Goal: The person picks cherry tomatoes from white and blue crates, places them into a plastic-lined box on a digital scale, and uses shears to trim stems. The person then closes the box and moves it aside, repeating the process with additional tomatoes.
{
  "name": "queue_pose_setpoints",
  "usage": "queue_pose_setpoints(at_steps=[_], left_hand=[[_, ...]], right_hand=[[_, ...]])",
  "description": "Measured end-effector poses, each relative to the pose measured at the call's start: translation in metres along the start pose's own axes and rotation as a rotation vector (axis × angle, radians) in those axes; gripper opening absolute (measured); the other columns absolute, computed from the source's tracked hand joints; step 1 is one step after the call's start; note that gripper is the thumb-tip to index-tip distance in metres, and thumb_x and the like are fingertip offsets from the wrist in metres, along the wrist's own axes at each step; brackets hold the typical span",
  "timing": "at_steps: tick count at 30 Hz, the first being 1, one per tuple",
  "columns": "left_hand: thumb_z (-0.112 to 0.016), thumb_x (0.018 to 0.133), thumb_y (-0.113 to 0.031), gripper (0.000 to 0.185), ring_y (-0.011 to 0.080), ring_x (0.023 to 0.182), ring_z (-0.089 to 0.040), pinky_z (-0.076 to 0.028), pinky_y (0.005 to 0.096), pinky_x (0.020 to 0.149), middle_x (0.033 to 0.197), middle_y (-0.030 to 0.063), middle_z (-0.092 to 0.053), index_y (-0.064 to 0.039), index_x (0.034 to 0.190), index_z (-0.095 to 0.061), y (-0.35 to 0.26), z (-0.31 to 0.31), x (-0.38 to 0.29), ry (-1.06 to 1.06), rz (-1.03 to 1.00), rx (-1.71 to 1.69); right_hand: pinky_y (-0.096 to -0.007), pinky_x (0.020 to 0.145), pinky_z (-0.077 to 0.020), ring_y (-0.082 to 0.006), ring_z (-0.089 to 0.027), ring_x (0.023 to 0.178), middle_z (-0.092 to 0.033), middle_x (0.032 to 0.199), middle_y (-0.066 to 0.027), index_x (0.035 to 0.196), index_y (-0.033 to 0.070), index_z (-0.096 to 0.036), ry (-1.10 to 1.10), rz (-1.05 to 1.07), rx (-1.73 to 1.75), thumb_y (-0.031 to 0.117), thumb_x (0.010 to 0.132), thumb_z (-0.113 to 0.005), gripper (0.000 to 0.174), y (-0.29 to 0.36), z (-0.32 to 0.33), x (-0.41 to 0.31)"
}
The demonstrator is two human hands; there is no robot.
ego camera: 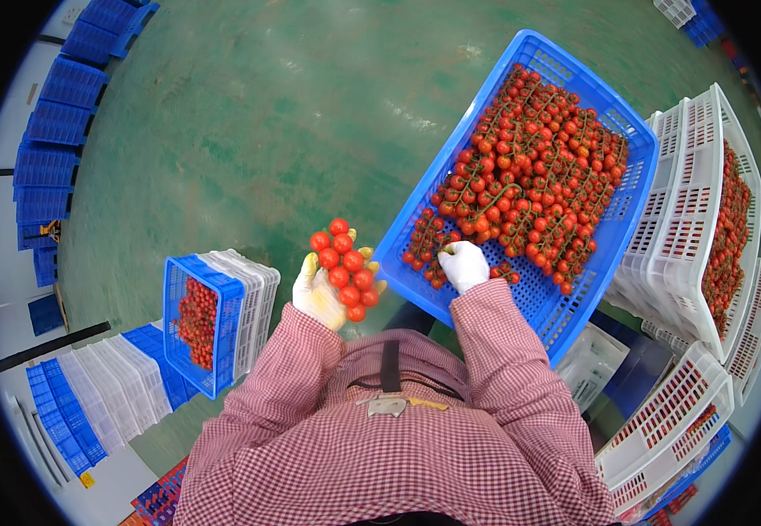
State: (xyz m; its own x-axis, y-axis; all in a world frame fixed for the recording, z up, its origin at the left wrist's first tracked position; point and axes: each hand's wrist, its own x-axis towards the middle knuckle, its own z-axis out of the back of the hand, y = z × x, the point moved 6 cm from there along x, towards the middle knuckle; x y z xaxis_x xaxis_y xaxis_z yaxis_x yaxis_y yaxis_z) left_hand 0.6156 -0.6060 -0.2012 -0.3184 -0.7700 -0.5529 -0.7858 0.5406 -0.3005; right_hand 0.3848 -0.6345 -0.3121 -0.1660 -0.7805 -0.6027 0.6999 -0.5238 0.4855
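My left hand [322, 293], in a white glove with yellowed fingertips, is left of the large blue basket and supports a truss of cherry tomatoes [344, 269] on its palm and fingers. My right hand [464, 265], also in a white glove, reaches into the near left part of the blue plastic basket [413, 197]. Its fingertips are at a small truss of cherry tomatoes [423, 240], and whether they grip it is hard to tell. Many more trusses of red cherry tomatoes [531, 171] on green stems fill the middle and far part of the basket.
At right stand stacked white crates [676, 223] holding tomatoes. A blue crate of tomatoes [228, 329] tops white crates at left, beside a row of nested white and blue crates [111, 388]. Stacks of blue crates [58, 125] line the far left wall. The floor [236, 131] is green.
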Motion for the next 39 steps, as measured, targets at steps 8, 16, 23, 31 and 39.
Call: queue_pose_setpoints(at_steps=[8,16,23,31,39], left_hand=[[-0.066,0.076,-0.058,0.085,0.0367,0.112,-0.053,-0.039,0.0615,0.099,0.126,0.0163,-0.053,-0.015,0.143,-0.037,0.021,-0.007,-0.002,-0.042,0.079,-0.020],[-0.060,0.072,-0.073,0.094,0.0376,0.111,-0.054,-0.039,0.0621,0.098,0.126,0.0168,-0.053,-0.020,0.145,-0.035,0.031,-0.037,-0.010,0.079,0.115,-0.034],[-0.053,0.077,-0.074,0.085,0.0332,0.105,-0.057,-0.043,0.0617,0.092,0.121,0.0112,-0.057,-0.021,0.142,-0.040,0.063,-0.094,0.006,0.233,0.196,0.143],[-0.044,0.092,-0.061,0.067,0.0231,0.107,-0.057,-0.048,0.0484,0.087,0.133,0.0055,-0.053,-0.021,0.145,-0.037,0.195,-0.146,-0.025,0.487,0.571,0.499],[-0.057,0.089,-0.052,0.070,0.0242,0.100,-0.059,-0.052,0.0415,0.080,0.127,0.0103,-0.055,-0.014,0.143,-0.035,0.466,-0.171,-0.266,1.085,1.246,0.938]], right_hand=[[-0.0446,0.082,-0.0524,-0.0347,-0.067,0.093,-0.069,0.098,-0.0189,0.096,0.005,-0.068,-0.066,0.042,-0.092,0.028,0.082,-0.061,0.027,0.050,-0.033,0.043],[-0.0380,0.074,-0.0526,-0.0253,-0.068,0.079,-0.070,0.083,-0.0146,0.089,0.004,-0.069,-0.133,-0.087,0.243,0.028,0.074,-0.072,0.029,0.030,-0.024,0.034],[-0.0240,0.055,-0.0429,-0.0085,-0.055,0.064,-0.063,0.079,0.0009,0.097,0.004,-0.064,-0.098,0.334,1.547,0.011,0.083,-0.067,0.016,-0.033,0.066,-0.059],[-0.0298,0.060,-0.0517,-0.0199,-0.064,0.079,-0.062,0.093,-0.0071,0.118,0.005,-0.050,-0.501,0.474,1.873,0.015,0.092,-0.055,0.028,-0.164,0.154,-0.322],[-0.0257,0.055,-0.0530,-0.0100,-0.058,0.070,-0.058,0.095,-0.0031,0.127,0.006,-0.047,-1.522,0.670,1.861,0.028,0.087,-0.063,0.048,-0.284,0.031,-0.713]])
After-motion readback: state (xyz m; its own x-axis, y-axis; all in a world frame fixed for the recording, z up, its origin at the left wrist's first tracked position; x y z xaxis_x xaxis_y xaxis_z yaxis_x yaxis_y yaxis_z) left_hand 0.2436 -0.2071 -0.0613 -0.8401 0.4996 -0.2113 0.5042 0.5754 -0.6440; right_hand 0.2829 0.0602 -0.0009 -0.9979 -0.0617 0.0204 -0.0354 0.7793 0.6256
